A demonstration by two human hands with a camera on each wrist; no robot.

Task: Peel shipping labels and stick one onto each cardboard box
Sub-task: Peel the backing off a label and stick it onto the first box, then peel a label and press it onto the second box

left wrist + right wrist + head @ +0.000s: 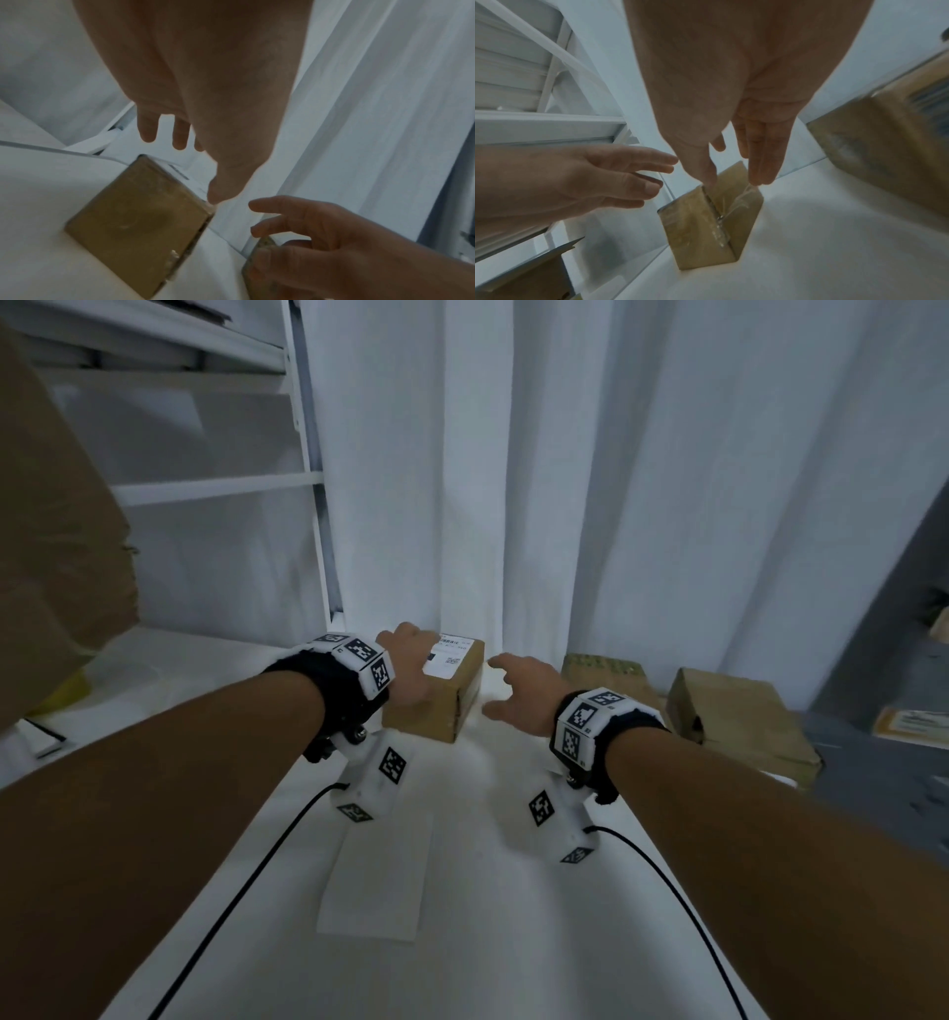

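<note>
Labelled box: small cardboard box (436, 698) on the white counter (462, 891), close to the white curtain (513, 454) at the back; upright, clear tape along its right end seam.
Label: white shipping label (448, 658) lies on the top face of that box; print too small to read.
Left hand: left hand (405, 667) is over the near left part of the box top, fingers straight and slightly apart. In the left wrist view the thumb tip is at the top corner edge; whether the fingers touch the label cannot be told. Grip: spread, holding nothing.
Right hand: right hand (518, 695) is just to the right of the box, apart from it in the head view, fingers extended and fanned. Grip: spread, holding nothing.
Other boxes: two further cardboard boxes to the right on the counter, one (603, 670) just behind the right hand, one larger (739, 726) further right and tilted.
Backing sheet: white strip of paper (377, 880) flat on the counter, near side, between the forearms.
Surroundings: white shelving (215, 480) at left; large brown carton (56, 546) at the left edge.
</note>
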